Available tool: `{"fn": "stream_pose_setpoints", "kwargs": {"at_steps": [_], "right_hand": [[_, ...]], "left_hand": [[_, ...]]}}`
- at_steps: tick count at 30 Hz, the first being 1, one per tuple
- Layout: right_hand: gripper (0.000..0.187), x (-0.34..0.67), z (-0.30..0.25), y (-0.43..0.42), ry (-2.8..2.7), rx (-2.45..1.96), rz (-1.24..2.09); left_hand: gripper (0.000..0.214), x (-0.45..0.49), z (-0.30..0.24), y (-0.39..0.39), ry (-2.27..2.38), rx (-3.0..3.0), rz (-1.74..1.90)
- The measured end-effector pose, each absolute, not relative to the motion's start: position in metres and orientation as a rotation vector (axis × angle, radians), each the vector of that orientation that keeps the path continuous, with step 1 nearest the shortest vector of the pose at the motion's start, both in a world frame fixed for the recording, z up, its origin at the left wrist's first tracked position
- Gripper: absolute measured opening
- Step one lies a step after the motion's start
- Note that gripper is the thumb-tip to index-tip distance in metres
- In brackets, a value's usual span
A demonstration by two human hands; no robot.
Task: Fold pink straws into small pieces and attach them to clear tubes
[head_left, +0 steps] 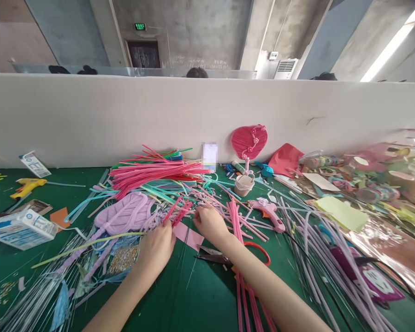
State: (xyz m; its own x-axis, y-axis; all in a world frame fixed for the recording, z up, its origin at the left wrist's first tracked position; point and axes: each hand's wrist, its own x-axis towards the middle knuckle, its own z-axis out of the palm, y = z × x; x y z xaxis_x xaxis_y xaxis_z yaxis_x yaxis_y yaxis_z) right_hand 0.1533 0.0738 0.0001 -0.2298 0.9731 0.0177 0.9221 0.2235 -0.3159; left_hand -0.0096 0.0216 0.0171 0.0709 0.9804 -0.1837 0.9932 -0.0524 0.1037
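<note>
My left hand (157, 245) is closed around several short red-pink pipe cleaners (181, 211), whose ends stick up past the fingers. Just to its right, my right hand (210, 222) has its fingers pinched together; whatever lies between them, if anything, is too small to make out. Between the hands a pink paper card (189, 236) rests on the green table (166, 302). Scissors with orange handles (263, 249) lie partly under my right forearm, blades apart. Long pink pipe cleaners (235, 221) pass beneath that forearm too.
Behind my hands are a heap of red pipe cleaners (155, 173) and a lilac coil (124, 213). A pink glue gun (269, 213) sits right, near a small pot (244, 185) holding a red fan-like shape (249, 142). Wires (38, 286) spread left; a white partition (152, 115) stands behind.
</note>
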Motion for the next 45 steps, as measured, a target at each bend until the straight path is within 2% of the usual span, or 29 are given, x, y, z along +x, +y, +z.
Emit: {"fn": "stream_pose_setpoints", "kwargs": {"at_steps": [4, 8, 13, 19, 23, 27, 30, 33, 40, 45], "right_hand": [[0.014, 0.143, -0.006, 0.073, -2.279, -1.752, 0.480], [0.018, 0.141, -0.011, 0.077, -2.222, -1.740, 0.559], [0.012, 0.139, -0.014, 0.084, -2.214, -1.694, 0.742], [0.018, 0.136, -0.010, 0.086, -2.156, -1.636, 0.925], [0.019, 0.142, -0.004, 0.082, -2.055, -1.533, 1.098], [0.011, 0.156, 0.002, 0.069, -1.838, -1.404, 1.289], [0.031, 0.167, 0.007, 0.055, -1.624, -1.313, 1.409], [0.041, 0.175, 0.011, 0.042, -1.274, -1.202, 1.578], [0.039, 0.173, 0.004, 0.035, -1.157, -1.113, 1.656], [0.037, 0.178, 0.002, 0.045, -0.952, -1.134, 1.593]], "left_hand": [[0.019, 0.004, 0.006, 0.019, 1.912, 2.179, 0.030], [0.021, 0.014, -0.004, 0.012, 1.930, 2.182, -0.024], [0.019, 0.012, -0.007, 0.014, 1.925, 2.142, -0.028], [0.014, 0.013, -0.004, 0.015, 1.975, 2.062, -0.015], [0.008, 0.009, -0.002, 0.016, 1.877, 1.956, 0.179], [0.006, 0.003, 0.007, 0.014, 1.545, 1.653, 0.505], [0.010, 0.002, 0.018, 0.010, 1.253, 1.323, 0.642], [0.017, 0.002, 0.024, 0.007, 1.109, 1.111, 0.696], [0.034, 0.002, 0.016, 0.010, 1.025, 0.991, 0.697], [0.037, 0.002, 0.016, 0.007, 1.029, 0.916, 0.667]]}}
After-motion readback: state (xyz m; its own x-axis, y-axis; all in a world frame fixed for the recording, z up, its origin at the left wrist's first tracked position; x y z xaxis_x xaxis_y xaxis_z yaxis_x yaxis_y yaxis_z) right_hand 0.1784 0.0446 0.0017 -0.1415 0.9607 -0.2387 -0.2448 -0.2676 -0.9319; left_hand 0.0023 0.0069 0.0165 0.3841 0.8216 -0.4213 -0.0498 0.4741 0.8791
